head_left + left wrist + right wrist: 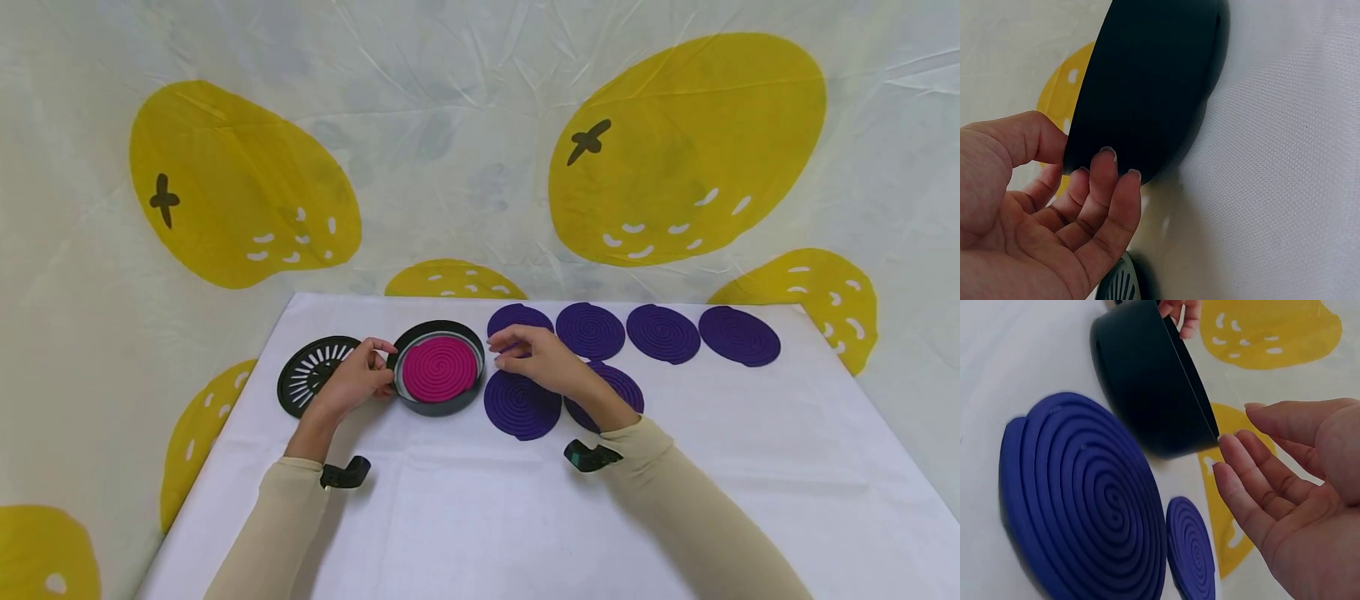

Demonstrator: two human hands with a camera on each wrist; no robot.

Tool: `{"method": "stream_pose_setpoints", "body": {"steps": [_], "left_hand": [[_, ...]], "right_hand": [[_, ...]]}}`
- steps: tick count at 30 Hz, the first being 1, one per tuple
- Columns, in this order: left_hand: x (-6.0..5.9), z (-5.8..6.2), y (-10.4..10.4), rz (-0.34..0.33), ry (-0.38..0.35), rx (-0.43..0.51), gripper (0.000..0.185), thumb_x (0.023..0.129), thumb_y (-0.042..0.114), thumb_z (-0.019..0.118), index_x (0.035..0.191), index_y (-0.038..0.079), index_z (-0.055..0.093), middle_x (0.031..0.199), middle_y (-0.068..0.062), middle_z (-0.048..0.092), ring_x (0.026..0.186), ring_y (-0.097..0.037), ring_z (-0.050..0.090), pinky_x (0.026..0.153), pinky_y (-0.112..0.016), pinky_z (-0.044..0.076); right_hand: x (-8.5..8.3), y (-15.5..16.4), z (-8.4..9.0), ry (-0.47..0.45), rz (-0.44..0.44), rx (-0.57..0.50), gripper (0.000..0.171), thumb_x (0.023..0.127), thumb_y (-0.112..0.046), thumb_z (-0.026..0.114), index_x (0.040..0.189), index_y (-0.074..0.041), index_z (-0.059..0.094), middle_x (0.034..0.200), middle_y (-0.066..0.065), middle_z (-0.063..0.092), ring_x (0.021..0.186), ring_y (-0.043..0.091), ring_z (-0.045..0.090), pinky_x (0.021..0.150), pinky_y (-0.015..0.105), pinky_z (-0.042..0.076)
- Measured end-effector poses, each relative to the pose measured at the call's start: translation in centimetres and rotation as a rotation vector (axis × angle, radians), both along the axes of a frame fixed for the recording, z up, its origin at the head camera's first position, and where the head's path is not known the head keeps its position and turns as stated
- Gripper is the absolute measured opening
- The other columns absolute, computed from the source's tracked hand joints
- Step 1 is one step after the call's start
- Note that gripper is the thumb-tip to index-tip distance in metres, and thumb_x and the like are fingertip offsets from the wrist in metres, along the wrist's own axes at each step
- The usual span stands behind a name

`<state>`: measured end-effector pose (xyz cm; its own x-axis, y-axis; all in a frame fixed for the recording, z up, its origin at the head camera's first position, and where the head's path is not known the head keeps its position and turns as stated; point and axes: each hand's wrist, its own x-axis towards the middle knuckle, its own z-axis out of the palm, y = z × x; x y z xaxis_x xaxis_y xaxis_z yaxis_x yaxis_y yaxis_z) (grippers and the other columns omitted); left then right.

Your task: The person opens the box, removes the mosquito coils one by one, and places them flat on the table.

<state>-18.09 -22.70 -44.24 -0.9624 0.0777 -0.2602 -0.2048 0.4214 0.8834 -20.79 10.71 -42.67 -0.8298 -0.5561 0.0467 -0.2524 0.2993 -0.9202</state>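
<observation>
A black round tin (442,404) holds a pink spiral coil (440,367) on a white table (480,508). My left hand (386,360) grips the tin's left wall; in the left wrist view the thumb and fingertips of that hand (1082,159) pinch the dark tin (1147,81). My right hand (504,350) hovers just right of the tin, fingers relaxed and holding nothing, above a purple coil (522,406). In the right wrist view that hand (1241,434) is spread beside the tin (1147,387), over the purple coil (1091,500).
A black slotted lid (311,375) lies left of the tin. Several more purple coils lie in a row behind, from one (520,321) near my right hand to the far right one (739,336). A lemon-print sheet (675,150) hangs behind the table.
</observation>
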Motion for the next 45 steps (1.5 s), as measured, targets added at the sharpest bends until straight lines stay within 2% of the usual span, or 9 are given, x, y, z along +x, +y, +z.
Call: {"method": "stream_pose_setpoints", "body": {"steps": [3, 7, 11, 13, 21, 28, 30, 40, 45], "left_hand": [[0.1, 0.4, 0.1, -0.003, -0.010, 0.000, 0.046, 0.094, -0.004, 0.057, 0.138, 0.000, 0.044, 0.089, -0.010, 0.048, 0.078, -0.028, 0.065, 0.073, -0.038, 0.058], [1.0, 2.2, 0.8, -0.007, -0.017, -0.001, 0.044, 0.094, -0.007, 0.055, 0.136, -0.003, 0.044, 0.089, -0.012, 0.047, 0.080, -0.031, 0.065, 0.076, -0.040, 0.058], [1.6, 3.2, 1.2, -0.024, -0.002, 0.006, 0.043, 0.094, -0.007, 0.055, 0.134, -0.004, 0.043, 0.088, -0.012, 0.046, 0.079, -0.029, 0.065, 0.074, -0.040, 0.058], [1.6, 3.0, 1.1, -0.023, -0.001, 0.004, 0.043, 0.094, -0.007, 0.055, 0.135, -0.004, 0.043, 0.088, -0.012, 0.045, 0.078, -0.029, 0.065, 0.074, -0.039, 0.058], [0.2, 0.1, 0.1, -0.013, 0.003, -0.004, 0.045, 0.094, -0.006, 0.056, 0.137, -0.002, 0.043, 0.088, -0.010, 0.046, 0.077, -0.026, 0.065, 0.072, -0.038, 0.058], [0.2, 0.3, 0.1, 0.006, 0.001, 0.006, 0.045, 0.094, -0.003, 0.058, 0.137, 0.003, 0.045, 0.091, -0.009, 0.046, 0.077, -0.025, 0.065, 0.072, -0.036, 0.058], [0.0, -0.1, 0.0, 0.008, 0.002, 0.006, 0.046, 0.095, -0.002, 0.059, 0.138, 0.004, 0.045, 0.091, -0.009, 0.046, 0.076, -0.024, 0.065, 0.072, -0.036, 0.058], [0.1, -0.3, -0.1, 0.002, 0.016, -0.001, 0.045, 0.094, -0.003, 0.058, 0.136, 0.003, 0.045, 0.090, -0.009, 0.046, 0.076, -0.024, 0.065, 0.070, -0.033, 0.057], [0.2, -0.2, 0.0, 0.003, 0.022, -0.001, 0.044, 0.093, -0.003, 0.058, 0.135, 0.003, 0.046, 0.089, -0.009, 0.046, 0.075, -0.023, 0.065, 0.070, -0.032, 0.057]], "right_hand": [[0.0, -0.7, 0.1, 0.007, 0.008, -0.017, 0.037, 0.093, -0.002, 0.069, 0.129, 0.004, 0.063, 0.127, 0.022, 0.066, 0.106, 0.032, 0.068, 0.089, 0.031, 0.058], [0.1, -1.5, 0.2, 0.003, 0.008, -0.027, 0.036, 0.094, -0.003, 0.069, 0.128, 0.003, 0.063, 0.127, 0.020, 0.066, 0.106, 0.031, 0.068, 0.088, 0.031, 0.058], [0.0, -2.2, 0.2, -0.005, 0.010, -0.040, 0.035, 0.094, -0.001, 0.067, 0.128, 0.003, 0.063, 0.128, 0.021, 0.065, 0.109, 0.031, 0.068, 0.089, 0.033, 0.058], [-0.1, -2.7, 0.2, -0.003, 0.010, -0.047, 0.035, 0.094, -0.001, 0.068, 0.128, 0.004, 0.063, 0.127, 0.021, 0.065, 0.110, 0.031, 0.068, 0.089, 0.034, 0.058], [-0.2, -4.2, 0.0, 0.020, 0.017, -0.051, 0.038, 0.091, -0.004, 0.073, 0.128, 0.002, 0.063, 0.127, 0.020, 0.066, 0.111, 0.029, 0.068, 0.087, 0.033, 0.059], [0.0, -5.5, 0.2, 0.013, 0.028, -0.030, 0.039, 0.090, -0.003, 0.074, 0.128, -0.003, 0.064, 0.132, 0.019, 0.064, 0.117, 0.034, 0.065, 0.090, 0.035, 0.058], [0.0, -5.8, 0.1, 0.015, 0.031, -0.027, 0.041, 0.090, -0.003, 0.074, 0.129, -0.002, 0.063, 0.133, 0.019, 0.063, 0.119, 0.035, 0.064, 0.092, 0.036, 0.057], [-0.4, -7.3, -0.1, 0.087, 0.080, 0.015, 0.048, 0.089, -0.002, 0.075, 0.134, 0.001, 0.059, 0.136, 0.019, 0.061, 0.126, 0.033, 0.059, 0.107, 0.046, 0.047], [-0.8, -8.2, -0.4, 0.106, 0.109, 0.041, 0.049, 0.089, 0.000, 0.075, 0.134, 0.001, 0.058, 0.136, 0.020, 0.061, 0.127, 0.034, 0.059, 0.108, 0.046, 0.047]]}}
